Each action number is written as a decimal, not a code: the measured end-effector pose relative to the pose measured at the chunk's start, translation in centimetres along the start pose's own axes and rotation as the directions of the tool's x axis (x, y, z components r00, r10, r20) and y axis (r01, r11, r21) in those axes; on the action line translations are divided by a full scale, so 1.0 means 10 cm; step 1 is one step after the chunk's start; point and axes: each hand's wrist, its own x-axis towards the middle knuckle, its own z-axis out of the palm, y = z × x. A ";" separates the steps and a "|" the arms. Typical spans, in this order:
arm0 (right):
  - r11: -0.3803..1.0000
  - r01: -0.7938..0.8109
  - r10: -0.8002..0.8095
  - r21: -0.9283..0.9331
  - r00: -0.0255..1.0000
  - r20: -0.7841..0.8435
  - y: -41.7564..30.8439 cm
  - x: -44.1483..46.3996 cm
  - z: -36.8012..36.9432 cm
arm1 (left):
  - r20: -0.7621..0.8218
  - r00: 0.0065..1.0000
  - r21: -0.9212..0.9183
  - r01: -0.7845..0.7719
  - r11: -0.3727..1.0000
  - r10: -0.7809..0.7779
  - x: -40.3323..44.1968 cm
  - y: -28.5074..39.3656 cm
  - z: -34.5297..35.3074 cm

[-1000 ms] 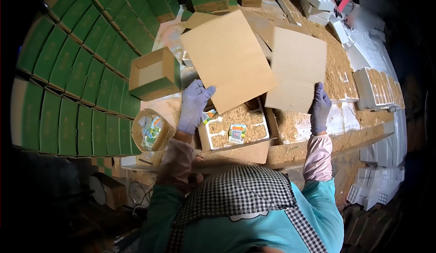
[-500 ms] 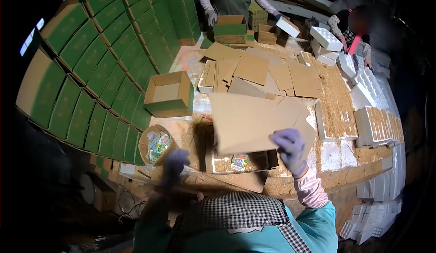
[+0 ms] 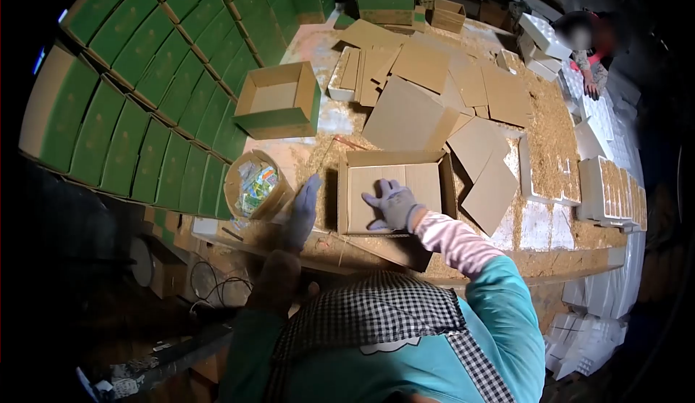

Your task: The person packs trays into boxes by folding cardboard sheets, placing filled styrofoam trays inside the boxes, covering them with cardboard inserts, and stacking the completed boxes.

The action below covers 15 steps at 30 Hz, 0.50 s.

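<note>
My right hand [image 3: 394, 206], in a grey-lavender glove, reaches into an open cardboard box [image 3: 447, 186] on the table in front of me. Its fingers are spread on a flat cardboard sheet [image 3: 416, 180] lying inside the box; whatever is under the sheet is hidden. Just left of the box, my left hand [image 3: 305, 211], gloved likewise, is held on edge with its fingers stretched out and nothing in it. Beside that hand stands a round tub [image 3: 279, 199] containing small printed packets or cards [image 3: 257, 186].
Loose cardboard sheets [image 3: 420, 66] lie beyond the box. An open green-and-brown box [image 3: 279, 124] stands behind the tub, near stacked green boxes [image 3: 130, 124]. Sawdust-filled white foam trays [image 3: 546, 164] are at right. A co-worker's hand [image 3: 594, 88] touches white trays at far right.
The cardboard sheet that was in the air over the box now lies inside it, covering the printed card and sawdust. My right hand has moved left into the box. The view has tilted down.
</note>
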 end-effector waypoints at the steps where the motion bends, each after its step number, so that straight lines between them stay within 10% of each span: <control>1: 1.000 -0.001 0.001 0.006 1.000 0.011 -0.06 -0.04 -0.09 | 0.017 0.999 -0.039 -0.046 0.998 0.046 0.04 -0.05 0.06; 3: 0.939 -0.109 0.057 0.326 0.984 0.167 -0.02 -0.04 -0.37 | 0.085 0.952 -0.734 0.259 0.627 -0.294 0.13 -0.10 0.26; 4: 0.823 -0.034 0.065 0.567 0.997 -0.036 0.20 -0.24 -0.31 | 0.081 0.952 -0.737 0.256 0.626 -0.294 0.17 -0.09 0.28; 7: 0.717 -0.325 0.604 0.616 0.731 -0.317 0.41 -0.93 -0.95 | 0.233 0.923 -0.263 0.364 0.893 -0.308 0.20 0.01 0.21; 10: 0.751 -0.306 0.459 0.585 0.879 -0.130 0.78 -0.75 0.00 | 0.277 0.742 -0.286 0.670 0.685 -0.610 0.16 0.34 0.61; 13: 0.962 -0.227 0.210 0.153 0.970 0.118 0.52 -0.35 0.22 | 0.079 0.916 0.163 0.377 0.912 -0.393 0.32 0.05 0.97; 15: 0.837 -0.231 0.226 0.495 0.972 0.072 0.88 -0.46 0.14 | 0.073 0.913 0.056 0.398 0.916 -0.401 0.31 -0.08 0.97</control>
